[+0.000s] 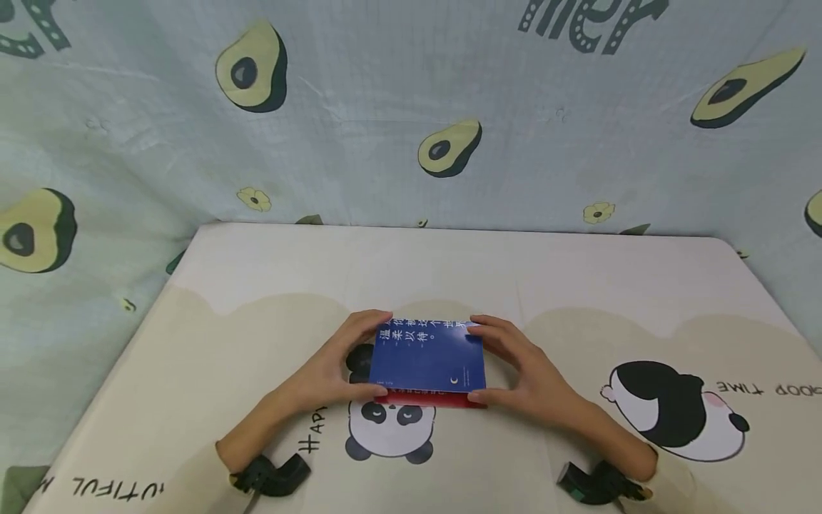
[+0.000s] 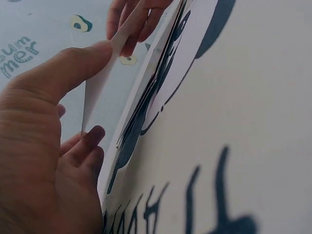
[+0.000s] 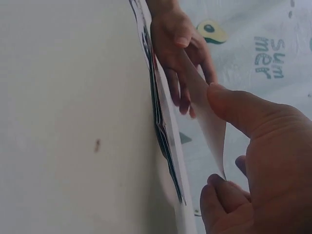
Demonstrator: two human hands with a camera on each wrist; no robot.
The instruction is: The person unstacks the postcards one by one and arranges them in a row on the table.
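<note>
Held up flat in lower middle of head view: thin blue oblong card with white writing and tiny white moon [image 1: 427, 360]. Pinched at left end between thumb and fingers of left hand [image 1: 327, 368]. Pinched likewise at right end by right hand [image 1: 538, 377]. Seen peeking past near edge: red card [image 1: 432, 400]. Lying under blue card, apart from it: pile of thin flat cards [image 3: 161, 122], on cream table cover [image 1: 437, 264]. Printed just below: black-and-white panda [image 1: 392, 437]. Hung across top: pale blue cloth with green avocados [image 1: 359, 86].
</note>
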